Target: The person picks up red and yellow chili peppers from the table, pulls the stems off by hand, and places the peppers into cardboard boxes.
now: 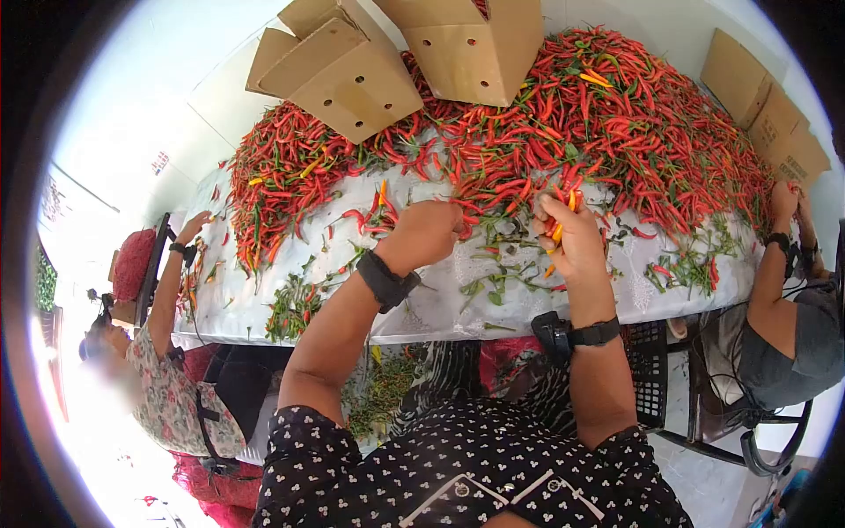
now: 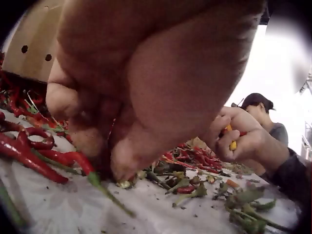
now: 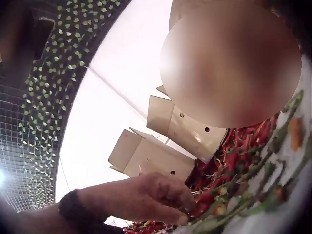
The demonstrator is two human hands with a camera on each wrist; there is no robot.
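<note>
My left hand point(image 1: 424, 236) is low over the white-covered table point(image 1: 431, 308). In the left wrist view the thumb and fingers of that hand point(image 2: 141, 83) pinch a dark red chili point(image 2: 111, 134), mostly hidden by them. Loose red chilies point(image 2: 36, 158) lie beside its fingertips. To the right, my right hand point(image 1: 572, 236) is raised, fingers curled round several yellow-orange chilies point(image 1: 557, 233) and some red ones. Green stems point(image 1: 497, 286) are scattered between and below the two hands. A blurred patch covers much of the right wrist view.
A long heap of red chilies point(image 1: 616, 132) spans the table's back, with two cardboard boxes point(image 1: 352, 88) point(image 1: 475, 53) on it. Stem piles point(image 1: 295, 304) point(image 1: 691, 264) lie near the front edge. One person point(image 1: 176, 378) sits at the left, another point(image 1: 792, 343) at the right.
</note>
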